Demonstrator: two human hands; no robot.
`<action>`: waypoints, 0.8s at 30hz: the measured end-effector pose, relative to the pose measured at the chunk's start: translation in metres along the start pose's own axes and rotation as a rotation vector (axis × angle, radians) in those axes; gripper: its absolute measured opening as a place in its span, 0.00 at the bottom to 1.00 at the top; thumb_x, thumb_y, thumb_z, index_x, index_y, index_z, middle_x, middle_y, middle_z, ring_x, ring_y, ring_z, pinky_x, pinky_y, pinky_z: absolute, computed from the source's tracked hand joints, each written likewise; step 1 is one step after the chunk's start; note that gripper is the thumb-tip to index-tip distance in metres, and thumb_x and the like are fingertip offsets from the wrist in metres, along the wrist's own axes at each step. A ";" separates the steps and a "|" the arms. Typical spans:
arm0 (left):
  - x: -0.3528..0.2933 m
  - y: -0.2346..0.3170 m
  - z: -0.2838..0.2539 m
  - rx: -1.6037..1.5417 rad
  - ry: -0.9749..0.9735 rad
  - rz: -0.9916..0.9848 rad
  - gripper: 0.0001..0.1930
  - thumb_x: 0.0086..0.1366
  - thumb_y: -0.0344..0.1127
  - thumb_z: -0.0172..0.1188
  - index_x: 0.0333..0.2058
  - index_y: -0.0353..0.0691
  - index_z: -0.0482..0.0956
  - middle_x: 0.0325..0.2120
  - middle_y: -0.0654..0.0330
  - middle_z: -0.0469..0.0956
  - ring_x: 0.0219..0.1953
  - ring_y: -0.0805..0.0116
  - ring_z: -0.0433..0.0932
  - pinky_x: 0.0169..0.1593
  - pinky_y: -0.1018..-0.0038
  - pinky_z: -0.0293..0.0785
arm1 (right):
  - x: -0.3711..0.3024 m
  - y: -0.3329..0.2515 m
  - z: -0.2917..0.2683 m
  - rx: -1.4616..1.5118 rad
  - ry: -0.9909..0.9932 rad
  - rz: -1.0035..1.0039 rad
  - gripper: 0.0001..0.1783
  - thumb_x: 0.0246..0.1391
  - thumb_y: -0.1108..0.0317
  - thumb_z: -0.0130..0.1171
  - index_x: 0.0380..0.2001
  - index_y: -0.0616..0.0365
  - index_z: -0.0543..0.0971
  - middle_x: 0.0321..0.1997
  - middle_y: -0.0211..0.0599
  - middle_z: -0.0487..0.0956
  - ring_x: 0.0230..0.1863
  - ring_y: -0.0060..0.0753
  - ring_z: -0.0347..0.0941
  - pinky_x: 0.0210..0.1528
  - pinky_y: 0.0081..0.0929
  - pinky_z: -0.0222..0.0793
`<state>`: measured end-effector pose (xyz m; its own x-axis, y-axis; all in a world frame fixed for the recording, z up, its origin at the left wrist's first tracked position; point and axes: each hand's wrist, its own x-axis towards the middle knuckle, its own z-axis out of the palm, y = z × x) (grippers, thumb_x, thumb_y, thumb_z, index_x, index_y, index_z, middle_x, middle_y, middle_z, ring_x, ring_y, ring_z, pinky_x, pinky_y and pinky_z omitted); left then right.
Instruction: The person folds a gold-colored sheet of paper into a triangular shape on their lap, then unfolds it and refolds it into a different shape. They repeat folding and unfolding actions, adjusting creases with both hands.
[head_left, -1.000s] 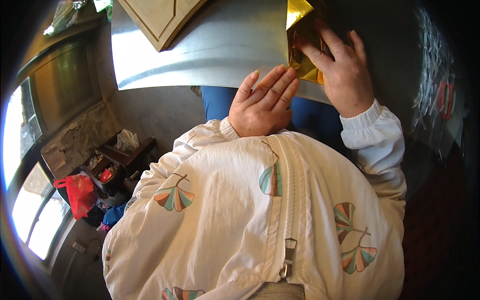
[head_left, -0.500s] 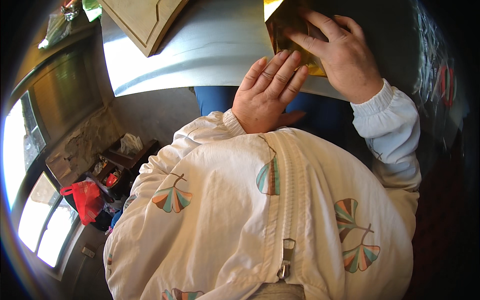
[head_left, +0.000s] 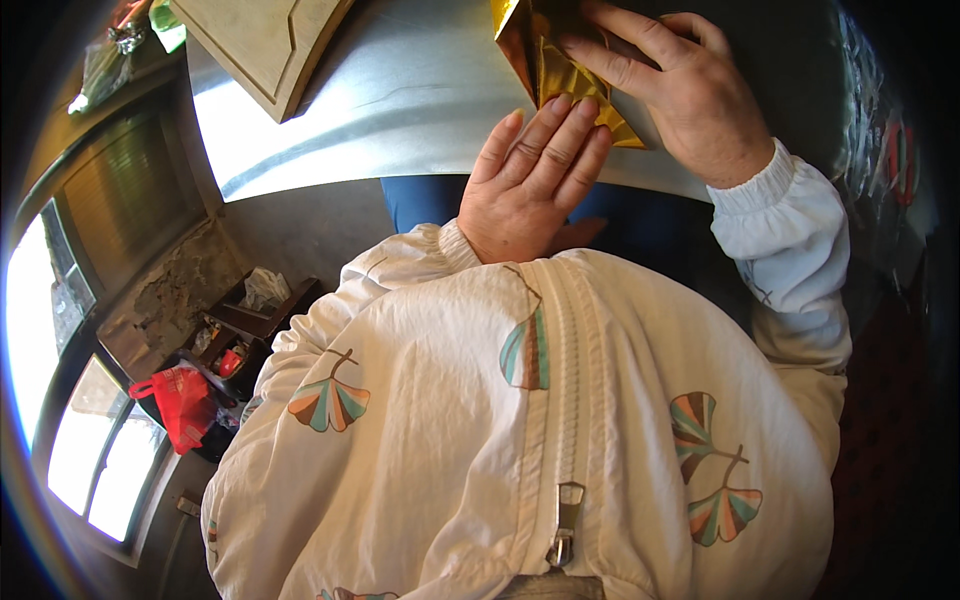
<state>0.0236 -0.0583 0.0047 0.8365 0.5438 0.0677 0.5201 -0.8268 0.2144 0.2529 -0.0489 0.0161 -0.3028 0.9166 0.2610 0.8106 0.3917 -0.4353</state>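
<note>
A shiny gold foil sheet (head_left: pixel 563 72) lies creased on the metal tabletop (head_left: pixel 430 105), with its upper part cut off by the picture's edge. Its near corner comes to a point between my hands. The fingers of my left hand (head_left: pixel 530 185) are stretched out side by side, and their tips rest on the foil's near edge. Over the foil's right side, my right hand (head_left: pixel 695 105) has its fingers spread and laid on the sheet. The tips of some right fingers are hard to make out against the dark gold.
A wooden board (head_left: pixel 262 45) with a grooved edge lies on the table's far left. Red-handled scissors (head_left: pixel 900 165) and clear plastic wrapping (head_left: pixel 862 100) are at the far right. To my left, lower down, are a red plastic bag (head_left: pixel 178 408) and a dark open box (head_left: pixel 245 318).
The whole view has shifted slightly. The foil has shifted a little left, and more of its near corner shows between my hands. Both hands keep nearly the same pose.
</note>
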 end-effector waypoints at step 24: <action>-0.003 0.019 -0.010 -0.201 0.013 -0.090 0.47 0.46 0.54 0.69 0.66 0.56 0.62 0.69 0.50 0.52 0.71 0.51 0.51 0.71 0.49 0.46 | 0.001 -0.013 0.018 -0.372 -0.080 0.037 0.20 0.56 0.67 0.56 0.51 0.31 0.81 0.61 0.31 0.72 0.55 0.46 0.69 0.62 0.35 0.66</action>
<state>0.0296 -0.0742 0.0183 0.7855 0.6167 0.0519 0.5464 -0.7304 0.4098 0.2326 -0.0515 0.0063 -0.2965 0.9386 0.1763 0.9436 0.3164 -0.0973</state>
